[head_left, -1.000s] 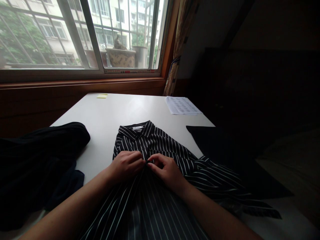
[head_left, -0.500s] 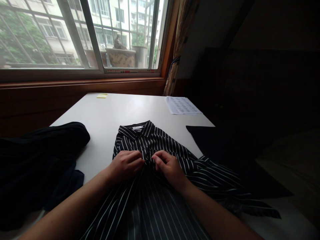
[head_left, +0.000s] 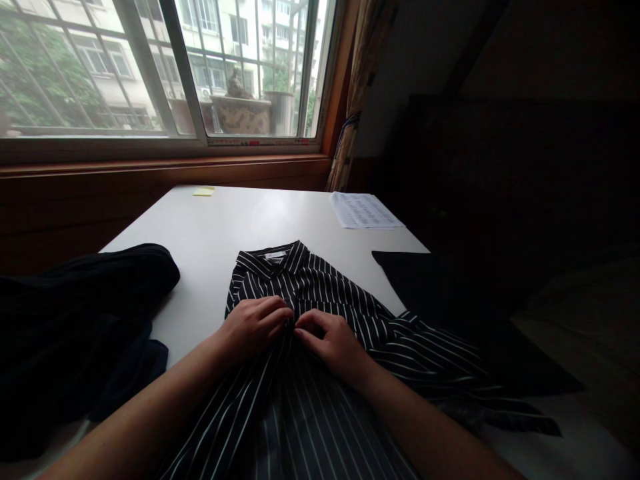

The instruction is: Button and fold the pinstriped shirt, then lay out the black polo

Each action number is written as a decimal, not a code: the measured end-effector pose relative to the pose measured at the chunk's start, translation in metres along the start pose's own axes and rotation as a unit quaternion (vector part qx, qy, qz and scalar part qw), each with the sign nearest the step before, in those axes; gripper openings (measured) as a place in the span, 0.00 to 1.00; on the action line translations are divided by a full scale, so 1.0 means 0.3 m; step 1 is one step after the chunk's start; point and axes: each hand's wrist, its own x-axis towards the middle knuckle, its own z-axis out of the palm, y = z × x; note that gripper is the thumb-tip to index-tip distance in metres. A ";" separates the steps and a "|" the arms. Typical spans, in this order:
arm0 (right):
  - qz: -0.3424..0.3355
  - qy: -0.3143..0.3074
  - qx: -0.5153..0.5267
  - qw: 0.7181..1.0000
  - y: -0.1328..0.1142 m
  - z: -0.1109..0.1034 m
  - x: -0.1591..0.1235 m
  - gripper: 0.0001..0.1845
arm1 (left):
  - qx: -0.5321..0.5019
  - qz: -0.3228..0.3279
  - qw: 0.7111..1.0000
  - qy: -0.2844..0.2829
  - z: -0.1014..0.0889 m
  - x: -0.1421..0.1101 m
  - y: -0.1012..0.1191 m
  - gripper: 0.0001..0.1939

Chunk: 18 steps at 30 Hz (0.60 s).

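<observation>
A black shirt with white stripes [head_left: 330,283] lies front up on the white table [head_left: 240,217], its collar pointing toward the window. My left hand [head_left: 257,325] is closed on the shirt's front opening, below the collar. Close beside it, my right hand [head_left: 330,339] pinches the other side of the opening with thumb and index finger. The fingertips of both hands almost meet at the middle of the shirt. Any button between them is too small and dark to make out. One sleeve stretches out to the right.
A dark heap of clothing [head_left: 95,313] lies on the left side of the table. On the right is a flat dark cloth [head_left: 450,300]. Printed sheets [head_left: 367,211] and a yellow sticky note [head_left: 204,191] lie at the far edge, below a barred window [head_left: 240,80].
My right hand has shifted slightly left, and its fingertips have come closer to my left hand. The left fingers have moved a little to the right. The shirt lies as before.
</observation>
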 end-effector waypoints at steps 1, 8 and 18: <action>0.000 0.000 0.002 1.000 -0.001 0.001 0.000 0.04 | -0.001 -0.022 1.000 -0.006 0.004 0.002 -0.002 0.09; -0.011 0.008 -0.017 1.000 -0.005 0.006 -0.006 0.04 | -0.020 -0.085 0.994 -0.065 0.007 0.023 -0.024 0.15; -0.094 -0.032 -0.154 0.983 0.007 0.023 -0.014 0.07 | -0.034 -0.128 0.989 -0.067 0.017 0.012 -0.070 0.24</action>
